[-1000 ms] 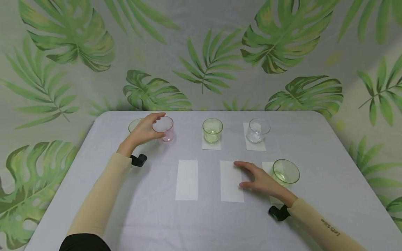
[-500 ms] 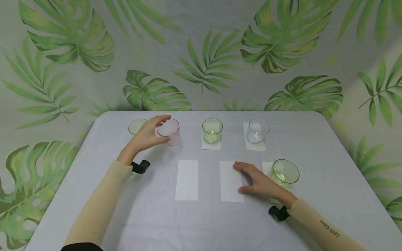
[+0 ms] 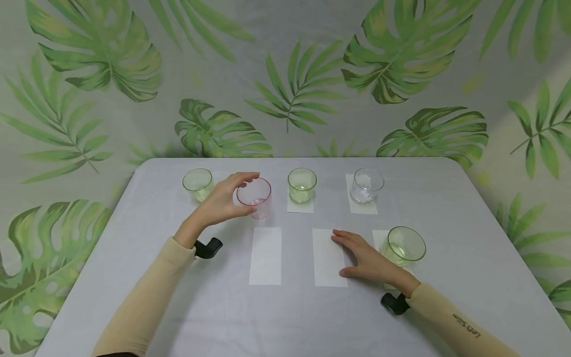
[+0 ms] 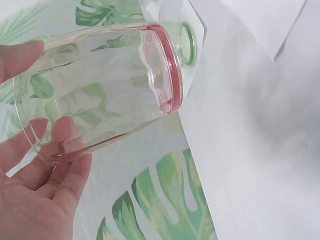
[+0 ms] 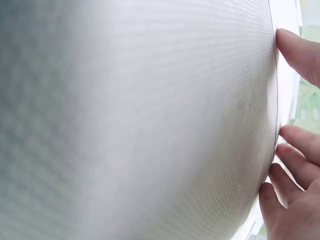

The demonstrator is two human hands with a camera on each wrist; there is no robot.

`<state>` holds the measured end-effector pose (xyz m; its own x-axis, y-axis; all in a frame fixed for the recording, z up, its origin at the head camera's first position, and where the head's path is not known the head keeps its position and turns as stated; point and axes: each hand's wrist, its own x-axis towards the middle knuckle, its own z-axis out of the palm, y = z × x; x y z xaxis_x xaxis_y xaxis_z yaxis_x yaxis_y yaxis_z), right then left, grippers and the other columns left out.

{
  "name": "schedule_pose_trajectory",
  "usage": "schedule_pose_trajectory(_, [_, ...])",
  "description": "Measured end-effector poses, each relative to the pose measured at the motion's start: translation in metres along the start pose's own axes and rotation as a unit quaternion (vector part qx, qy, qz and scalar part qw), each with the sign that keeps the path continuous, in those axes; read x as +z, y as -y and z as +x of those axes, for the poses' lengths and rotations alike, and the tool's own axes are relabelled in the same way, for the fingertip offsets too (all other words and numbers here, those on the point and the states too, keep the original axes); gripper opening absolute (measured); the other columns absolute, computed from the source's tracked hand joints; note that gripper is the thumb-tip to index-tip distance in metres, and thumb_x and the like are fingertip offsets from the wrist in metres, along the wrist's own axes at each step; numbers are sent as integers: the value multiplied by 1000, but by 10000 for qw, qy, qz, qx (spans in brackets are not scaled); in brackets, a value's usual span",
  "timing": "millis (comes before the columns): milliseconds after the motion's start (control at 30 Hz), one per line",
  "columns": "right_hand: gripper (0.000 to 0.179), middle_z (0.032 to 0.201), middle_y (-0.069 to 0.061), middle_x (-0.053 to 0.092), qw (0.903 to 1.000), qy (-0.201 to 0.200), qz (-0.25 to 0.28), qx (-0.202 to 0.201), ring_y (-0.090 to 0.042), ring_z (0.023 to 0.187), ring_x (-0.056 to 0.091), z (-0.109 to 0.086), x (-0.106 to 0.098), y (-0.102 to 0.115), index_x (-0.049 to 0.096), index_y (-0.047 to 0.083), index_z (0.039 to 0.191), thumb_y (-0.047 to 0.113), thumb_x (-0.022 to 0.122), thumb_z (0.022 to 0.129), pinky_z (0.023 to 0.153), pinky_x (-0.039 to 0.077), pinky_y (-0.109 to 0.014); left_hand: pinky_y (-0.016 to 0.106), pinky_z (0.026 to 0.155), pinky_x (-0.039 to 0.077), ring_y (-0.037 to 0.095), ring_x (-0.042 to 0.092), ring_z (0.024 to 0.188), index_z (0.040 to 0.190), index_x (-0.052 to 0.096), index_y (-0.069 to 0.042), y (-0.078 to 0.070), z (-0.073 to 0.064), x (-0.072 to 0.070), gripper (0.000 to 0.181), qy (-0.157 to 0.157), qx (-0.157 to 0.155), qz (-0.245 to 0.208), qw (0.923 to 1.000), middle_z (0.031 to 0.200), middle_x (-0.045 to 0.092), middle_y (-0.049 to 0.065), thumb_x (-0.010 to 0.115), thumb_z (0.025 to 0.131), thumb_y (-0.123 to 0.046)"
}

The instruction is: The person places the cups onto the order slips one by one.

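Note:
My left hand (image 3: 219, 201) grips a clear pink-tinted glass (image 3: 261, 211) by its upper part, thumb on one side and fingers on the other. In the left wrist view the glass (image 4: 110, 85) is held off the table, its thick pink base away from the palm. My right hand (image 3: 370, 263) rests on the table with fingers spread, its fingertips at a white paper strip (image 3: 325, 258) and nothing in its grasp. Fingers and thumb of the right hand (image 5: 300, 205) touch the white surface in the right wrist view.
A green glass (image 3: 199, 191) stands left of the held one. Another green glass (image 3: 302, 191) and a clear glass (image 3: 365, 193) stand on back paper strips. A third green glass (image 3: 403, 248) is behind the right wrist. A bare paper strip (image 3: 265, 258) lies front left.
My left hand has carried the pink glass rightward and toward the front of the table, uncovering the green glass at the back left. My right hand has barely moved.

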<state>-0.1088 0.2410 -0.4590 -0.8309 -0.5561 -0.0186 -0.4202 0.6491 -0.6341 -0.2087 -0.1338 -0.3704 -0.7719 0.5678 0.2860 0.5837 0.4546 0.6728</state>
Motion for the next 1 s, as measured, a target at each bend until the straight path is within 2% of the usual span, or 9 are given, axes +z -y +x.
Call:
schedule_pose_trajectory(333, [77, 150, -19, 30, 10000, 1, 40, 71, -41, 136, 25, -1, 0, 1, 40, -3, 141, 22, 79, 79, 106, 27, -58, 44, 100, 41, 27, 50, 118, 137, 47, -2, -8, 2, 18, 69, 154, 311, -349, 9988, 135, 50, 9, 79, 76, -11])
schedule_pose_trajectory(600, [77, 150, -20, 30, 9999, 7, 14, 109, -41, 136, 25, -1, 0, 3, 40, -4, 141, 20, 79, 79, 106, 27, -58, 45, 99, 43, 29, 52, 115, 138, 48, -5, -15, 3, 36, 69, 424, 263, -512, 9974, 134, 50, 7, 79, 77, -13])
schedule_pose_trajectory(800, [77, 150, -19, 30, 9999, 18, -21, 140, -41, 136, 25, -2, 0, 4, 40, -3, 141, 19, 79, 78, 106, 27, -58, 47, 98, 43, 31, 52, 115, 136, 49, -3, -21, 7, 51, 69, 562, 462, -696, 9949, 135, 50, 9, 80, 75, -11])
schedule_pose_trajectory(1000, [77, 150, -19, 30, 9999, 29, 20, 150, -41, 136, 25, -2, 0, 3, 41, -2, 141, 20, 79, 79, 106, 27, -59, 44, 97, 44, 27, 53, 114, 135, 49, -1, -28, 13, 66, 70, 683, 631, -724, 9930, 133, 51, 9, 81, 74, -12])
